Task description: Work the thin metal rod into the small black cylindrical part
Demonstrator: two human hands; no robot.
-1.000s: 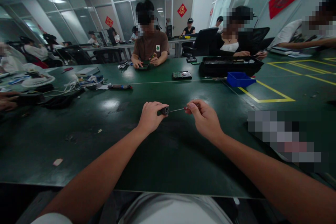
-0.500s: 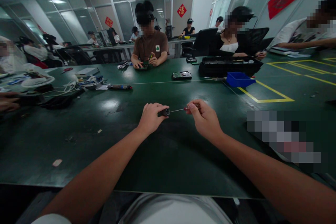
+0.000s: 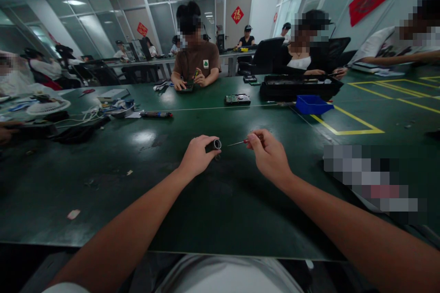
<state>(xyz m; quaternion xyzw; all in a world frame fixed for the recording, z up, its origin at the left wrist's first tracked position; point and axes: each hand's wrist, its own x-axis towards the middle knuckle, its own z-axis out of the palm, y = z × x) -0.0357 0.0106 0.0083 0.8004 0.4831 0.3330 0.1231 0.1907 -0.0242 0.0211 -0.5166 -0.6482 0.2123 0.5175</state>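
Now, head cam, frame ctr: L hand (image 3: 197, 153) fingers clamped on dark cylinder (image 3: 212, 145); R hand (image 3: 268, 152) fingers pinching thin screwdriver (image 3: 245, 141), tip just short of cyl's open end. Risk: if aim's off, tip could skid, jab L hand.

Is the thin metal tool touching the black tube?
No, green tabletop shows between the tip of the thin metal tool and the black tube.

A dark green table (image 3: 220, 210) is spread across the frame — on it are laid a hard drive (image 3: 238, 99) above centre, a blue bin (image 3: 312, 108) and a black tray (image 3: 280, 93) at upper right, and a pale scrap (image 3: 73, 214) at lower left.
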